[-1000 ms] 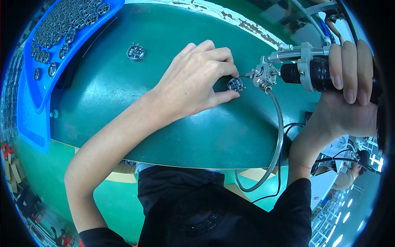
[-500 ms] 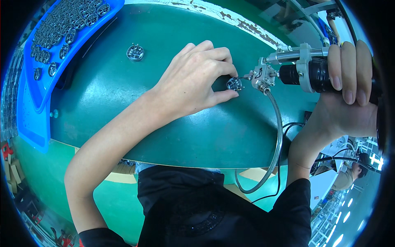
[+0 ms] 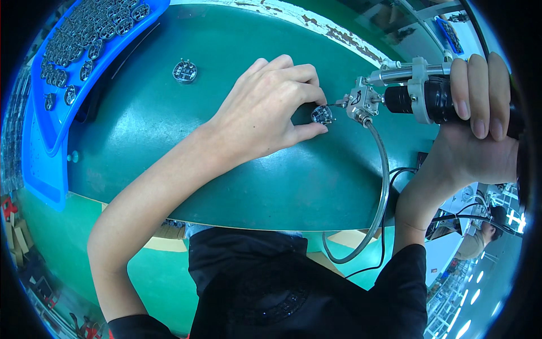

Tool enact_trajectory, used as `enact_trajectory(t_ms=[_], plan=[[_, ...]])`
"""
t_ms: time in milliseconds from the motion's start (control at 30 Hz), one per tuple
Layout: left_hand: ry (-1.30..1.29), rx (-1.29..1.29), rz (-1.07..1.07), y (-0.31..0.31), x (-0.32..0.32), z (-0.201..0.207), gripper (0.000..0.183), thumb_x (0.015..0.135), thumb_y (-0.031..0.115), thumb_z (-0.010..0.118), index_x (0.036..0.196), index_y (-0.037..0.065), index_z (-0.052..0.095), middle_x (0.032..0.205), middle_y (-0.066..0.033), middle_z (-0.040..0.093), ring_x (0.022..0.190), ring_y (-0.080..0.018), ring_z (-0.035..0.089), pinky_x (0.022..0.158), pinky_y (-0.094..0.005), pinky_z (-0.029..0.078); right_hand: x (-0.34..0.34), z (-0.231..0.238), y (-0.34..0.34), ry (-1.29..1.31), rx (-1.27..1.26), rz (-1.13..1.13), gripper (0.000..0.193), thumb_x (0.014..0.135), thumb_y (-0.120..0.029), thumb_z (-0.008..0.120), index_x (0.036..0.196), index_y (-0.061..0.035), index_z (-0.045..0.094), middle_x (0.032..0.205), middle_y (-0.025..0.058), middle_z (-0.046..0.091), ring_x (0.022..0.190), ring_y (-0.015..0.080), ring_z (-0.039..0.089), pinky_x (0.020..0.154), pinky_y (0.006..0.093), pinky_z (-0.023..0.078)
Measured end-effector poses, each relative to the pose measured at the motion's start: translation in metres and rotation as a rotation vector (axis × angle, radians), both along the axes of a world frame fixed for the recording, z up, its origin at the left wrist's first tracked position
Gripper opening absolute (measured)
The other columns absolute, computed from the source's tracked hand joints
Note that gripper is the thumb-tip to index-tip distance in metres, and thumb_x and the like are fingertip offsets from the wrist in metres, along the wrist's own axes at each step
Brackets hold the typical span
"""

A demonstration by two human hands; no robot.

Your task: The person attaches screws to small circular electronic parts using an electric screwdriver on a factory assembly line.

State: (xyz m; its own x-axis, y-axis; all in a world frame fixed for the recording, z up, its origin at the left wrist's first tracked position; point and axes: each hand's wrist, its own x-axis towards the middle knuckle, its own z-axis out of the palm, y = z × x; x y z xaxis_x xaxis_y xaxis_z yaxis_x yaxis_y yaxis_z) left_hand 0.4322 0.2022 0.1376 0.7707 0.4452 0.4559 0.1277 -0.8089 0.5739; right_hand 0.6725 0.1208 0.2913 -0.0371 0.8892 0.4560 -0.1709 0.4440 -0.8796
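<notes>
Fingers [image 3: 310, 93] of my left hand [image 3: 262, 107] pinch a round circuit board [image 3: 322, 115] over the green counter [image 3: 271, 195], seemingly steadying it beside the nozzle [image 3: 340, 103]. My right hand [image 3: 480, 116] wraps the black tool [image 3: 439, 100], likely for aim.

Pale glare on tabletop [image 3: 271, 175] — bent edges

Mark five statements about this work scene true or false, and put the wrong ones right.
1. The left hand holds a round board. True.
2. The right hand holds a black-bodied tool. True.
3. The left hand reaches into a tray. False: the blue tray, heaped with round parts, lies apart from it.
4. A clear hose joins the tool's metal head. True.
5. All the boards are held or in the tray. False: another board lies on the green table.
</notes>
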Motion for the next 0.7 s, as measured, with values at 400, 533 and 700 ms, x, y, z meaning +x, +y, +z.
enact_trajectory(t_ms=[400,533,700], plan=[[-0.006,0.004,0.000,0.000,0.001,-0.001,0.029,0.076,0.025,0.087,0.098,0.008,0.078,0.094,-0.0004,0.066,0.085,-0.0222,0.057,0.079,-0.0368,0.046,0.003,0.002,-0.001,-0.025,-0.037,0.012,0.050,0.097,-0.052,0.059,0.062,-0.0207,0.043,0.062,-0.0053,0.043,0.057,0.0031,0.047,0.065,0.0218,0.040],[-0.006,0.005,-0.004,0.000,0.002,0.000,0.029,0.076,0.025,0.087,0.098,0.008,0.078,0.094,-0.0001,0.066,0.086,-0.0221,0.057,0.079,-0.0367,0.045,-0.001,0.005,-0.002,-0.020,-0.035,-0.009,0.049,0.096,-0.050,0.061,0.062,-0.0206,0.042,0.062,-0.0053,0.042,0.056,0.0031,0.046,0.064,0.0222,0.040],[0.029,-0.008,0.003,0.000,0.001,0.000,0.034,0.077,0.027,0.087,0.104,0.009,0.076,0.095,-0.0005,0.066,0.089,-0.0214,0.058,0.081,-0.0362,0.045,-0.007,0.018,-0.013,0.101,-0.008,-0.137,0.041,0.092,-0.032,0.064,0.061,-0.0197,0.040,0.061,-0.0048,0.040,0.055,0.0040,0.044,0.062,0.0225,0.038]])
